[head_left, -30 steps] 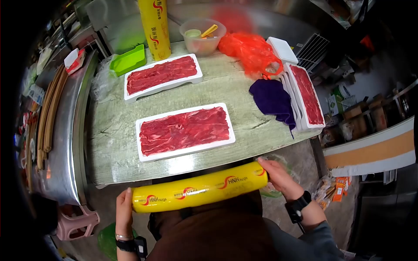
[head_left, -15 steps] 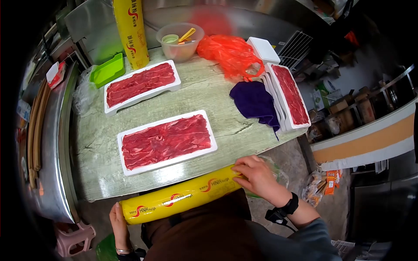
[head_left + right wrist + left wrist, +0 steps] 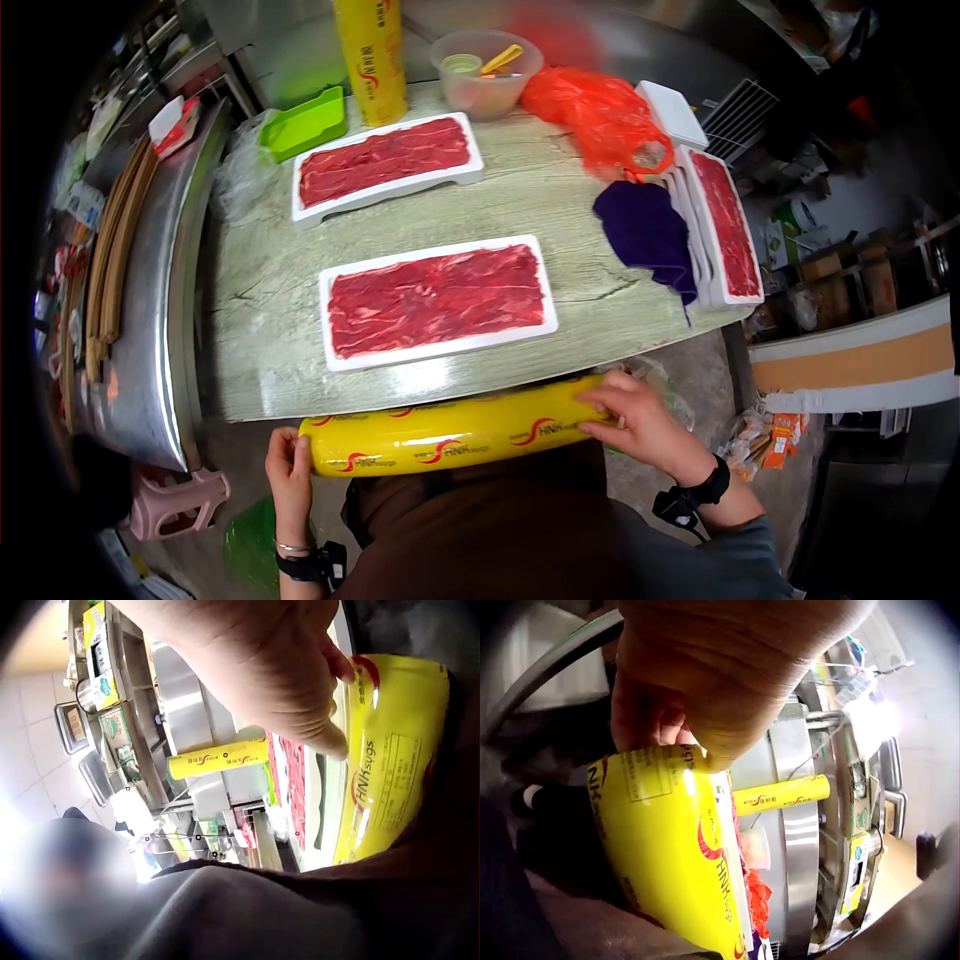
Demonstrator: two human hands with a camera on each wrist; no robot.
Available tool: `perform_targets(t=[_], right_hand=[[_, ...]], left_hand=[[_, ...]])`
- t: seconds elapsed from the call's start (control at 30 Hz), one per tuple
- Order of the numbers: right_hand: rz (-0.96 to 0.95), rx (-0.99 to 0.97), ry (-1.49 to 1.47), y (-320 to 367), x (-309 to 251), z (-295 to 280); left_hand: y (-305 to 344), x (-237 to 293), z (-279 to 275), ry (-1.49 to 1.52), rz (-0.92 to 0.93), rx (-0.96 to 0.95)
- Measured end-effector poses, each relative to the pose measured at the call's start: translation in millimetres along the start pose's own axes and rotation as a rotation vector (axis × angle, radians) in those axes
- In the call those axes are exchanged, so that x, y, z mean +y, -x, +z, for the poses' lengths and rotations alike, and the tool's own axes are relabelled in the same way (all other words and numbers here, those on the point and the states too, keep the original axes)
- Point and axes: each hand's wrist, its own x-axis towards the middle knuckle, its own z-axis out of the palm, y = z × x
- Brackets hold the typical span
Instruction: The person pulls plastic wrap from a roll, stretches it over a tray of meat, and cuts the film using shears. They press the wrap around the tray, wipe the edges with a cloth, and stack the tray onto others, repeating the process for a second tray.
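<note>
A yellow roll of cling film (image 3: 440,440), printed with red and black logos, lies across the person's lap in front of the table edge. At its left end the left hand (image 3: 290,470) grips it, thumb along the near side; in the left wrist view the fingers (image 3: 660,724) are curled at the roll's end. The right hand (image 3: 645,425) holds the opposite end, with the thumb on the near face and the fingers over the top. Just beyond the roll, a white tray of sliced raw red meat (image 3: 435,300) sits on the table.
Farther back are another meat tray (image 3: 385,165), a green tray (image 3: 305,125), an upright yellow roll (image 3: 370,70) and a plastic bowl (image 3: 480,95). To the right lie a red bag (image 3: 600,115), a purple cloth (image 3: 645,230) and stacked white trays with meat (image 3: 725,225).
The right hand reached in over the roll's right part with fingers bunched, then drew back toward the end, fingers spread wider. The roll has turned, its logos showing differently. The left hand kept its hold.
</note>
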Motion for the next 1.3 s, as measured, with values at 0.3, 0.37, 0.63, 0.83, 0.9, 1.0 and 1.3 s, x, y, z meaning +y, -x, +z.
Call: perform_targets(t=[0.3,0.37,0.63,0.83,0.9,1.0,1.3], right_hand=[[-0.089,-0.131,-0.196,6,-17,-17],[-0.094,-0.15,-0.056,11,-15,-17],[-0.339,-0.063,0.494,-7,-35,-12],[-0.801,-0.083,0.26,-76,-141,-10],[-0.963,-0.089,0.192,-92,-176,0],[-1.08,-0.114,0.213,-105,-205,-14],[-0.86,0.637,0.297,-33,-164,-144]], left_hand=[[-11,36,2,-0.354,0.254,-0.044],[-8,30,5,-0.368,0.261,-0.018],[23,9,0,0.352,-0.111,-0.183],[20,109,-18,-0.07,0.524,-0.424],[8,160,-8,-0.164,0.822,-0.513],[4,204,9,-0.181,1.091,-0.544],[-13,147,-4,0.183,0.627,-0.272]])
